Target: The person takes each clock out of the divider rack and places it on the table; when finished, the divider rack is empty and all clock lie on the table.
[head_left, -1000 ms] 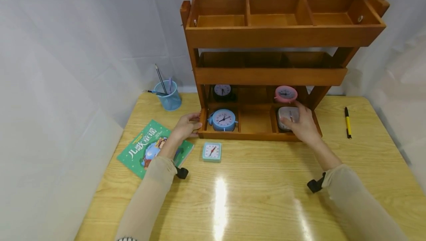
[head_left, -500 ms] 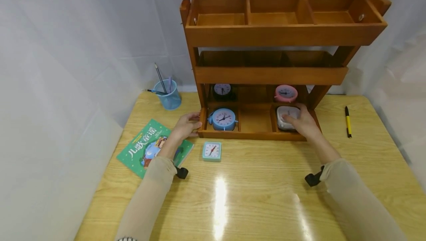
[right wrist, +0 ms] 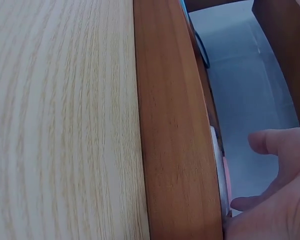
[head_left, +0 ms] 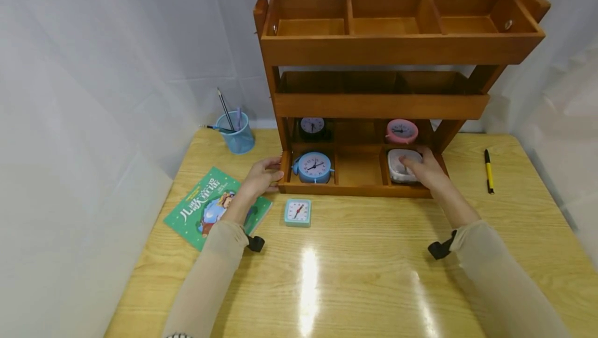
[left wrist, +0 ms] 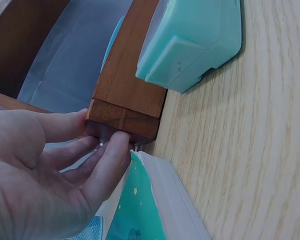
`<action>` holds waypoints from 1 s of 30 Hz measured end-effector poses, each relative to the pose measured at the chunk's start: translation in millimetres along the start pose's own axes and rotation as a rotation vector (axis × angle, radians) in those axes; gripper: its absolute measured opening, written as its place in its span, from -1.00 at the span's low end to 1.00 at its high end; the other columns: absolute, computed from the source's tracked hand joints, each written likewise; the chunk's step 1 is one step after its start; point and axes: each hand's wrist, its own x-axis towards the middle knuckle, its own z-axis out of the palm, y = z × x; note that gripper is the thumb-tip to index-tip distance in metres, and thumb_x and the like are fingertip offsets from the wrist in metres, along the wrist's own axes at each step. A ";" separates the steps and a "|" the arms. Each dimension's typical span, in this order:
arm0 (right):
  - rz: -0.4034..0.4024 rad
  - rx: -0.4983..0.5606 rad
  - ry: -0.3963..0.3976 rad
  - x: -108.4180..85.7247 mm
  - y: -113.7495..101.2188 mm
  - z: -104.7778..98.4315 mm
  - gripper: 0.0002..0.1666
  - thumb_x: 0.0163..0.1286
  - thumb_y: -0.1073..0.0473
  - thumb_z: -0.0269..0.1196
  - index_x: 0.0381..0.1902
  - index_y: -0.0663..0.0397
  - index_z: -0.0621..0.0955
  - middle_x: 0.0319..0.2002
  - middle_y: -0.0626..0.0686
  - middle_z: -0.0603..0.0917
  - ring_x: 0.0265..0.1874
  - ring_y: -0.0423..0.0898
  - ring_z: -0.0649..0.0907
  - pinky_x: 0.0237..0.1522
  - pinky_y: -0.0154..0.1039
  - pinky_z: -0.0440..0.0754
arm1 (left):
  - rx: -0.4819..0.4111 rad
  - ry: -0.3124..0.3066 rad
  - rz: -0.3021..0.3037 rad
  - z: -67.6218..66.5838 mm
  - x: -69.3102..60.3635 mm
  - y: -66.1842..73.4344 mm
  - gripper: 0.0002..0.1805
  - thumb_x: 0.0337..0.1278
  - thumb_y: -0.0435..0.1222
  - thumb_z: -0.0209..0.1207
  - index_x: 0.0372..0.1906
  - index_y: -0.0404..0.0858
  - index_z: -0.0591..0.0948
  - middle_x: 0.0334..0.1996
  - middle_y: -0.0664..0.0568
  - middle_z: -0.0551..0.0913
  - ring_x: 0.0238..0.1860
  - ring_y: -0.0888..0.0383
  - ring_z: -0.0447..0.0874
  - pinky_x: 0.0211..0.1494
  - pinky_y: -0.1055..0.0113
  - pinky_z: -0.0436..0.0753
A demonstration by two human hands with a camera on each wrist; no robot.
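Observation:
In the head view my left hand (head_left: 261,176) holds the left front corner of the wooden rack (head_left: 359,191). The left wrist view shows its fingertips around the end of the front rail (left wrist: 122,117). My right hand (head_left: 426,167) grips a white rounded-square clock (head_left: 397,164) in the bottom tier's right front compartment. The thumb lies over the clock's top, partly covering it; in the right wrist view the front rail (right wrist: 170,125) hides most of it. A pink clock (head_left: 402,131) stands behind it. On the left are a blue alarm clock (head_left: 314,167) and a black clock (head_left: 312,127).
A small teal square clock (head_left: 297,213) lies in front of the rack. Left of it is a green book (head_left: 205,203), partly under the left arm. A blue pen cup (head_left: 240,140) stands behind. A yellow-and-black pen (head_left: 488,172) lies on the right.
The white clock has settled flatter in its compartment. My right thumb has shifted slightly rightward over its top. The left hand has stayed at the rack's corner.

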 end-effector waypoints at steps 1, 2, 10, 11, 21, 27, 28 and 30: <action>-0.003 0.005 0.002 -0.4 -0.6 0.2 0.01 0.65 -0.10 0.06 0.69 0.33 -0.13 0.69 0.43 -0.17 0.67 0.36 -0.05 0.66 0.35 0.04 | 0.000 0.001 -0.001 0.2 -0.2 0.2 -0.40 0.58 -0.40 0.08 0.60 -0.30 0.30 0.49 -0.29 0.40 0.29 -0.14 0.61 0.19 0.05 0.77; -0.003 0.008 0.004 -0.5 -0.9 0.3 0.01 0.65 -0.09 0.06 0.68 0.34 -0.14 0.69 0.44 -0.17 0.67 0.36 -0.05 0.66 0.35 0.04 | 0.001 0.001 -0.002 0.4 -0.5 0.3 -0.40 0.58 -0.40 0.08 0.60 -0.30 0.30 0.49 -0.29 0.40 0.29 -0.15 0.61 0.19 0.05 0.78; 0.004 0.015 0.019 -1.2 -2.7 -1.0 -0.02 0.68 -0.08 0.02 0.68 0.36 -0.13 0.68 0.44 -0.12 0.66 0.38 0.01 0.64 0.34 0.11 | 0.000 0.003 -0.001 0.1 -0.7 0.1 -0.39 0.57 -0.40 0.08 0.61 -0.30 0.30 0.50 -0.29 0.40 0.31 -0.17 0.60 0.14 0.11 0.79; 0.003 0.024 0.021 -1.1 -2.0 -1.8 -0.05 0.68 -0.07 0.00 0.68 0.37 -0.13 0.68 0.45 -0.11 0.66 0.38 0.02 0.64 0.34 0.11 | 0.001 0.002 0.000 0.0 -0.8 0.1 -0.39 0.57 -0.40 0.08 0.61 -0.30 0.30 0.50 -0.29 0.40 0.31 -0.18 0.60 0.14 0.11 0.79; 0.044 0.041 -0.017 -2.8 0.9 -10.2 -0.11 0.73 -0.05 -0.18 0.65 0.47 -0.17 0.67 0.48 -0.13 0.68 0.38 -0.06 0.70 0.29 -0.03 | -0.001 -0.001 -0.008 -0.6 -1.3 0.8 -0.39 0.58 -0.39 0.08 0.62 -0.29 0.28 0.50 -0.28 0.39 0.36 -0.23 0.57 0.22 0.04 0.77; 0.068 0.086 -0.026 -4.4 2.2 -12.5 -0.12 0.74 -0.04 -0.21 0.65 0.47 -0.22 0.68 0.45 -0.23 0.69 0.35 -0.16 0.72 0.24 -0.11 | 0.008 -0.001 -0.008 0.0 -1.3 1.6 -0.39 0.59 -0.38 0.07 0.62 -0.29 0.28 0.50 -0.28 0.39 0.36 -0.22 0.57 0.20 0.07 0.78; 0.067 0.094 -0.027 -5.0 2.5 -12.8 -0.12 0.74 -0.03 -0.22 0.64 0.47 -0.22 0.67 0.46 -0.24 0.69 0.36 -0.17 0.72 0.24 -0.12 | 0.009 -0.002 -0.008 0.2 -1.4 1.9 -0.39 0.59 -0.38 0.07 0.62 -0.29 0.28 0.50 -0.28 0.38 0.36 -0.22 0.57 0.19 0.08 0.78; 0.057 0.101 -0.028 -6.2 2.6 -13.3 -0.14 0.73 0.00 -0.24 0.64 0.49 -0.23 0.67 0.48 -0.25 0.69 0.37 -0.18 0.73 0.24 -0.13 | 0.007 -0.002 -0.009 0.6 -1.5 2.5 -0.39 0.59 -0.38 0.07 0.62 -0.28 0.28 0.51 -0.27 0.38 0.37 -0.22 0.57 0.17 0.09 0.79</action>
